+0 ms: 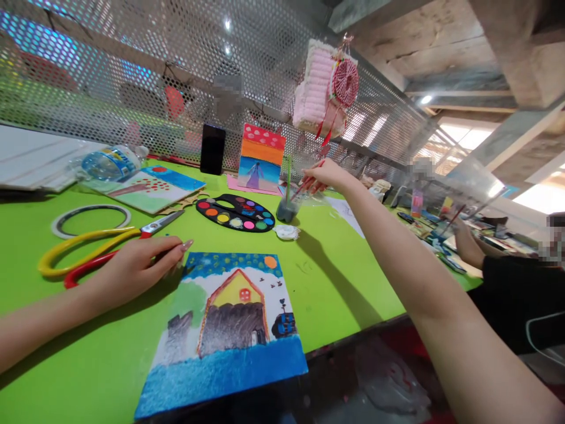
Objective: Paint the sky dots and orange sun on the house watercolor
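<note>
The right hand [322, 176] reaches far forward across the green surface [335, 288], its fingers closed narrowly around a thin brush [309, 186] with a red handle. The brush slants down toward a small cup [288, 209] of murky water, which stands just below the hand with a green-handled brush [288, 176] upright in it. Whether the tip of the held brush reaches the cup is hard to tell.

The left hand [141, 268] lies nearer, palm down on the surface, its fingers curled and pointing right. Whether they pinch anything is unclear. Its fingertips sit just beside the top edge of a painting [220, 335] of a house by blue water, which lies between the two hands and closer to the left.

Scissors [106, 250] with yellow and red handles lie touching the left hand's far side, and a tape roll [90, 221] lies beyond them. A round palette [235, 212] sits between the hands, further forward, with a crumpled tissue [286, 232] just below the cup. Past the right hand, a co-worker's hand [463, 237] works at the far end of the surface. Ahead of the hands, a painted card [260, 158] and a phone [212, 149] stand upright.
</note>
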`<state>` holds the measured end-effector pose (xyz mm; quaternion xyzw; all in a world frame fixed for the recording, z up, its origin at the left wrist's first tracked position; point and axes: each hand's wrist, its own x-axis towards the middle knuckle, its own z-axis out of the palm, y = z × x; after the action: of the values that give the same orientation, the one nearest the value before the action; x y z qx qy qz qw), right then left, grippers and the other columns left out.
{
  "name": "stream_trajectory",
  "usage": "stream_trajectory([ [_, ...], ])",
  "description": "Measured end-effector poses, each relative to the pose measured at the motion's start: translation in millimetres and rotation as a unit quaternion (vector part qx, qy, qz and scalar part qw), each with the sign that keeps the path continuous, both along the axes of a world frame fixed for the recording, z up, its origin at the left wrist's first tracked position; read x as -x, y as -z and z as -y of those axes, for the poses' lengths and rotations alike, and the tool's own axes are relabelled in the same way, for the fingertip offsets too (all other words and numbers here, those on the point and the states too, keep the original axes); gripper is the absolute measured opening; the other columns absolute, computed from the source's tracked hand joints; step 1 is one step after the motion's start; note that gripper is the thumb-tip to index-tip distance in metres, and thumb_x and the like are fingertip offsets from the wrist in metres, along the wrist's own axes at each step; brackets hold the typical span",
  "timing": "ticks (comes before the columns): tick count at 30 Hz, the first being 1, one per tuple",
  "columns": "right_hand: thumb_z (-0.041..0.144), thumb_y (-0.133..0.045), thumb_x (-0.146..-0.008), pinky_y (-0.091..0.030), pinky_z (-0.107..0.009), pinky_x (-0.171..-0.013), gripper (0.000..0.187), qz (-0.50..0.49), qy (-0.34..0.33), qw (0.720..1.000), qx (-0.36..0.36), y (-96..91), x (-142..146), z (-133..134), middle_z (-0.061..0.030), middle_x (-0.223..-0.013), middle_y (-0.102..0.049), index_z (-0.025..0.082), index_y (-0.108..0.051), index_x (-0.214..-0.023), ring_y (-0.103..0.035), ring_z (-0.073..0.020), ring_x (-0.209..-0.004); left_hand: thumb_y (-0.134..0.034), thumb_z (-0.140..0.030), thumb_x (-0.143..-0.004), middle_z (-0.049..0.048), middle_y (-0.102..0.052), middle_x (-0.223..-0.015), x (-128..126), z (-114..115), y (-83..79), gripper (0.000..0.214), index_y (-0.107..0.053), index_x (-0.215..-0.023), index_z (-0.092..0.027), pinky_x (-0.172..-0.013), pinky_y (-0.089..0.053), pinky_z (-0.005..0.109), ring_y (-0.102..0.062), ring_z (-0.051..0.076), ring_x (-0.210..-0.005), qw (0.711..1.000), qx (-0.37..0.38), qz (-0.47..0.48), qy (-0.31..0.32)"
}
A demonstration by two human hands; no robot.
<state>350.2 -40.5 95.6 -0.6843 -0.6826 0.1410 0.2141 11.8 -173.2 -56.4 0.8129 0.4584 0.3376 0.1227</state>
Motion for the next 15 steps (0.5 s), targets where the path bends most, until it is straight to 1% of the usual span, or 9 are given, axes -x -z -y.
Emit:
stream_trajectory([
  [3, 0.021, -0.051, -0.091, -0.054, -0.035, -0.058, 0.028, -0.006, 0.003, 1.000, -0.003, -1.5, -1.2, -0.5, -0.0144, -0.065, -0.070, 0.012, -0.067, -0.069, -0.067, -0.0216, -0.058, -0.036, -0.044, -0.091, -0.0041, -0.050, -0.051, -4.0, 5.3, -3.7, 0.036, -0.053, -0.065, -0.025, -0.051, -0.035, 0.026, -0.045, 0.012, -0.047, 1.000, 0.018, 0.010, -0.005],
  [7, 0.022, -0.056, -0.089, -0.052, -0.031, -0.051, 0.024, -0.017, -0.006, 1.000, 0.020, -3.9, -3.6, 0.6, -0.0119, -0.060, -0.069, 0.013, -0.066, -0.069, -0.065, -0.0193, -0.052, -0.035, -0.041, -0.091, -0.0037, -0.050, -0.050, -3.8, 4.3, -2.7, 0.033, -0.051, -0.065, -0.027, -0.050, -0.035, 0.028, -0.045, 0.014, -0.046, 1.000, 0.006, 0.002, -0.002],
  [12, 0.022, -0.061, -0.087, -0.047, -0.027, -0.044, 0.023, -0.033, -0.019, 0.998, 0.054, -7.0, -4.9, 4.0, -0.0104, -0.060, -0.070, 0.015, -0.067, -0.066, -0.064, -0.0181, -0.049, -0.036, -0.040, -0.090, -0.0034, -0.052, -0.050, 1.6, -2.2, 2.4, 0.032, -0.050, -0.064, -0.027, -0.047, -0.035, 0.026, -0.047, 0.013, -0.045, 1.000, -0.013, -0.007, 0.017],
  [15, 0.020, -0.059, -0.088, -0.044, -0.025, -0.042, 0.028, -0.035, -0.013, 0.998, 0.059, -8.3, -5.8, 6.0, -0.0104, -0.060, -0.070, 0.015, -0.065, -0.061, -0.062, -0.0164, -0.046, -0.037, -0.038, -0.091, -0.0039, -0.052, -0.050, 3.5, -3.4, 3.5, 0.032, -0.050, -0.064, -0.025, -0.046, -0.034, 0.024, -0.047, 0.011, -0.045, 0.999, -0.018, -0.007, 0.027],
])
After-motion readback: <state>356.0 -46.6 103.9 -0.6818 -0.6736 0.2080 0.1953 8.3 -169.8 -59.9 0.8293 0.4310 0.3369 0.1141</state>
